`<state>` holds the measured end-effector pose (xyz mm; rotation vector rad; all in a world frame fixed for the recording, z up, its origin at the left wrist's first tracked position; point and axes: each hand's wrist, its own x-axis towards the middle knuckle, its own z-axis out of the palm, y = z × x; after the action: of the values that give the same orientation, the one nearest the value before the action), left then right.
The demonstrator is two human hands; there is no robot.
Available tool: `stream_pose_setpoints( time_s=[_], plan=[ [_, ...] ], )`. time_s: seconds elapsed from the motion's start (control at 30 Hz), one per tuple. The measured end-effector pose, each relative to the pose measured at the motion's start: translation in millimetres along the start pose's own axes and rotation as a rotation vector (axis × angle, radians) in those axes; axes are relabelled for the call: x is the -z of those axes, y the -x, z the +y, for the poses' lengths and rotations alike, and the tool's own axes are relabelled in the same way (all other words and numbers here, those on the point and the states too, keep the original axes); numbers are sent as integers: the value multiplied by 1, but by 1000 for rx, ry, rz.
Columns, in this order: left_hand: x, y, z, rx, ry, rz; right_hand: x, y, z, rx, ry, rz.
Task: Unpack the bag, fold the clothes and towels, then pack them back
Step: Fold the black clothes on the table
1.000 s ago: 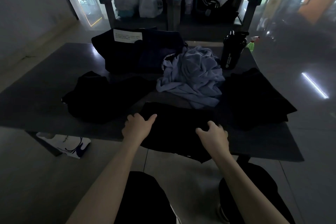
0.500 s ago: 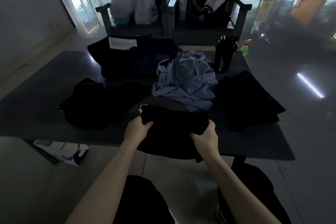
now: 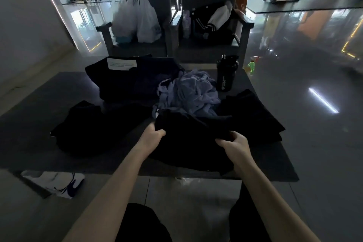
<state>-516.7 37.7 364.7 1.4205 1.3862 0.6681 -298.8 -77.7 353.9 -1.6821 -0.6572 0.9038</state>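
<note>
2 fists, left hand [image 3: 152, 138] and right hand [image 3: 234, 146], clench the rumpled black garment [image 3: 193, 135].

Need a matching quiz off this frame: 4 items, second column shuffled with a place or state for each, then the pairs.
1. black garment
2. lilac cloth
3. shaker bottle
4. plastic bags

A. upright on the table, far right
B. on a chair behind the table
C. gripped by left hand and right hand
D. crumpled in the middle of the table

Pairs: 1-C, 2-D, 3-A, 4-B
</note>
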Motion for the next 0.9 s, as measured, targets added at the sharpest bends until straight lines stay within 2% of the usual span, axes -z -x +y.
stream_pose_setpoints(
  time_s=[0.13,0.23,0.53,0.73,0.9],
  plan=[
    [-28,-2,29,-6,122,-115,40,-16,-23,60,47,71],
    [-55,-9,51,-66,124,-137,71,-30,-43,83,85,118],
    [-140,-79,142,-565,-418,-30,113,-50,-33,72,-119,342],
    [-200,-122,173,-676,-631,-37,108,-59,-10,123,-164,309],
    [-243,-146,182,-774,-717,49,102,-62,-9,-6,-192,294]
  ],
)
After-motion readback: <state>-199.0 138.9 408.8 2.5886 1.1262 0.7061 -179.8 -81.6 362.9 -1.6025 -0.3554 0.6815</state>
